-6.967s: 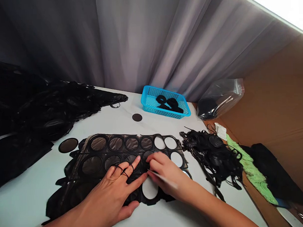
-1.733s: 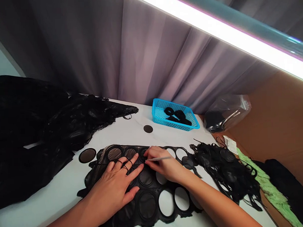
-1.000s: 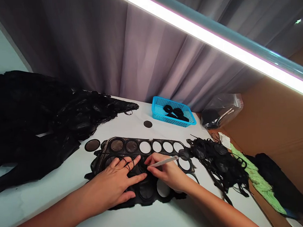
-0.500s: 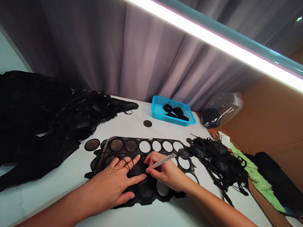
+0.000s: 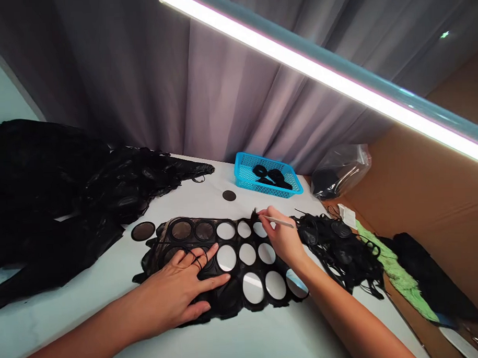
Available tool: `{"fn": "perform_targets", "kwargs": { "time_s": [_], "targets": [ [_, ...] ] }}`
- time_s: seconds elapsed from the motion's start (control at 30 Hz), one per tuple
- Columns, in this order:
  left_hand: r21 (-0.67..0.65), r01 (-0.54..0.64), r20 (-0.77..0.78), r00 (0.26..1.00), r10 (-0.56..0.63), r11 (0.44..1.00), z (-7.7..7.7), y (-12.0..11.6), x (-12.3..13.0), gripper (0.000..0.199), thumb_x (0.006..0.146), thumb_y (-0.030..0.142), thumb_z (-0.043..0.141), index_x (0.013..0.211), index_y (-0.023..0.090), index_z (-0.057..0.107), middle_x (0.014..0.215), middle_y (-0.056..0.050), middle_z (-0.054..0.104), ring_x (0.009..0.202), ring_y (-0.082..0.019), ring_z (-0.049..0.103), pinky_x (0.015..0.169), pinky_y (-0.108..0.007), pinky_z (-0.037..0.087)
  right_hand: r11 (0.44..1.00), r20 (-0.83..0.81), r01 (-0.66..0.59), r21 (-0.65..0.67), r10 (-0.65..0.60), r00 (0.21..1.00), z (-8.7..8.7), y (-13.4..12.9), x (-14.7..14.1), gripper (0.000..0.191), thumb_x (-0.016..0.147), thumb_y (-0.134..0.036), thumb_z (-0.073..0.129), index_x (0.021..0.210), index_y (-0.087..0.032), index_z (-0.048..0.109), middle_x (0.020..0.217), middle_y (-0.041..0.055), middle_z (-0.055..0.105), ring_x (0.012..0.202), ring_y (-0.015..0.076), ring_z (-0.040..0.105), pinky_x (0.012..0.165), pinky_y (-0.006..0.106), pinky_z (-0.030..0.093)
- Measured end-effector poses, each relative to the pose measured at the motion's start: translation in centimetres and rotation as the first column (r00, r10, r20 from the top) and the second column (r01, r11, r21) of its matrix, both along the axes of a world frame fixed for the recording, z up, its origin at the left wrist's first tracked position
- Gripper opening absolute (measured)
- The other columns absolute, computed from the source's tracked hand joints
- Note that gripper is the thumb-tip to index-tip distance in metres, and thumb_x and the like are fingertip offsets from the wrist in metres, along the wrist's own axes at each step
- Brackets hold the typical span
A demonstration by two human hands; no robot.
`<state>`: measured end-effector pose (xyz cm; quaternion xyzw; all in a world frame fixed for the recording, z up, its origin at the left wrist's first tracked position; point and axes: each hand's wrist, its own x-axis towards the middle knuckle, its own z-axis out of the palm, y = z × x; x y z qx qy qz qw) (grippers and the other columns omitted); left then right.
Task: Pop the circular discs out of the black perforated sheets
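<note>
A black rubbery sheet [image 5: 223,299] with rows of round rings lies on the white table. Several rings are open and show white; those to the left still have dark discs. My left hand [image 5: 182,288] rests on the sheet's left part with its fingers spread, thin black cord loops around them. My right hand [image 5: 284,240] is above the sheet's upper right edge, gripping a thin silvery tool [image 5: 280,221] like a flat stick; its exact kind is unclear. At its fingertips hangs a small black scrap [image 5: 255,216].
Tangled black scraps [image 5: 339,238] lie to the right. Behind stands a blue basket [image 5: 268,191] holding black pieces, beside a clear plastic bag [image 5: 342,167]. A large black heap [image 5: 78,190] covers the left. Loose dark discs [image 5: 229,195] lie on the table. A lamp tube [image 5: 317,66] crosses above.
My right hand has moved from the sheet's middle up and right, carrying a black scrap. An opening beside my left fingers now shows white. My left hand has stayed put.
</note>
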<state>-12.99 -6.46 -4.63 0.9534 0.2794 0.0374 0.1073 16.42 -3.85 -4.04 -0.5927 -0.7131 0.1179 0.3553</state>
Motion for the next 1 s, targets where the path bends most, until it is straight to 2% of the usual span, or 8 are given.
{"fn": "perform_targets", "kwargs": {
  "time_s": [0.07, 0.2, 0.3, 0.4, 0.47, 0.6, 0.87, 1.0],
  "targets": [
    [0.055, 0.007, 0.019, 1.000, -0.008, 0.998, -0.2, -0.7, 0.0, 0.063, 0.092, 0.034, 0.061, 0.148, 0.048, 0.035, 0.160, -0.005, 0.032, 0.127, -0.036, 0.052, 0.100, -0.051, 0.039, 0.999, -0.064, -0.002, -0.052, -0.001, 0.998, 0.8, -0.6, 0.3, 0.013, 0.096, -0.028, 0.049, 0.087, -0.021, 0.056, 0.090, 0.0051, 0.069, 0.072, 0.0176, 0.059, 0.066, 0.029, 0.045],
    [0.165, -0.024, 0.022, 1.000, 0.021, 0.986, -1.2, -4.5, 0.2, 0.057, 0.090, 0.030, 0.061, 0.144, 0.039, 0.045, 0.150, -0.006, 0.048, 0.118, -0.030, 0.056, 0.096, -0.043, 0.038, 0.951, -0.145, -0.232, -0.205, 0.205, 0.968, 0.9, -4.5, -1.8, 0.010, 0.094, -0.023, 0.052, 0.087, -0.021, 0.058, 0.085, 0.0024, 0.069, 0.071, 0.0155, 0.059, 0.064, 0.026, 0.044],
    [0.250, -0.116, 0.001, 0.993, 0.120, 0.961, -2.2, -7.9, 0.6, 0.062, 0.086, 0.030, 0.063, 0.146, 0.033, 0.045, 0.153, -0.010, 0.044, 0.115, -0.031, 0.056, 0.090, -0.041, 0.037, 0.874, -0.171, -0.391, -0.290, 0.354, 0.919, 0.2, -7.0, -3.5, 0.007, 0.092, -0.017, 0.054, 0.089, -0.021, 0.059, 0.080, 0.0005, 0.067, 0.068, 0.0136, 0.057, 0.062, 0.024, 0.041],
    [0.293, -0.235, 0.032, 0.971, 0.236, 0.927, -3.0, -10.1, 1.1, 0.063, 0.087, 0.030, 0.062, 0.147, 0.035, 0.044, 0.156, -0.011, 0.039, 0.114, -0.031, 0.054, 0.087, -0.039, 0.035, 0.813, -0.247, -0.487, -0.319, 0.425, 0.871, -0.2, -8.0, -4.2, 0.010, 0.090, -0.014, 0.056, 0.083, -0.021, 0.056, 0.085, 0.0010, 0.066, 0.068, 0.0127, 0.055, 0.061, 0.024, 0.040],
    [0.302, -0.268, 0.079, 0.963, 0.257, 0.915, -3.3, -10.6, 1.2, 0.057, 0.090, 0.034, 0.059, 0.145, 0.039, 0.045, 0.157, -0.010, 0.038, 0.112, -0.031, 0.055, 0.085, -0.038, 0.034, 0.792, -0.299, -0.522, -0.316, 0.439, 0.847, -0.3, -8.2, -4.2, 0.015, 0.090, -0.015, 0.058, 0.077, -0.021, 0.051, 0.092, 0.0021, 0.065, 0.075, 0.0132, 0.056, 0.065, 0.024, 0.041],
    [0.298, -0.250, 0.086, 0.968, 0.235, 0.921, -2.8, -10.4, 1.1, 0.054, 0.090, 0.034, 0.059, 0.142, 0.043, 0.048, 0.154, -0.009, 0.042, 0.107, -0.029, 0.054, 0.081, -0.036, 0.034, 0.773, -0.360, -0.549, -0.319, 0.437, 0.825, -0.4, -8.4, -3.9, 0.020, 0.090, -0.017, 0.061, 0.074, -0.020, 0.049, 0.100, 0.0027, 0.061, 0.083, 0.0143, 0.055, 0.071, 0.025, 0.042],
    [0.288, -0.240, 0.103, 0.970, 0.219, 0.927, -2.3, -10.1, 1.2, 0.050, 0.089, 0.035, 0.060, 0.138, 0.041, 0.053, 0.148, -0.011, 0.048, 0.104, -0.029, 0.053, 0.079, -0.035, 0.035, 0.769, -0.322, -0.561, -0.307, 0.470, 0.821, -0.7, -8.5, -4.1, 0.019, 0.089, -0.015, 0.061, 0.074, -0.020, 0.050, 0.101, 0.0029, 0.056, 0.085, 0.0144, 0.054, 0.071, 0.025, 0.043],
    [0.296, -0.230, 0.084, 0.973, 0.215, 0.927, -2.3, -10.1, 1.2, 0.055, 0.086, 0.030, 0.063, 0.139, 0.041, 0.052, 0.148, -0.012, 0.049, 0.103, -0.030, 0.054, 0.078, -0.035, 0.035, 0.781, -0.260, -0.564, -0.268, 0.505, 0.823, -0.9, -8.6, -4.2, 0.020, 0.088, -0.013, 0.062, 0.074, -0.020, 0.050, 0.101, 0.0036, 0.057, 0.085, 0.0147, 0.055, 0.071, 0.025, 0.045]
  ]
}}
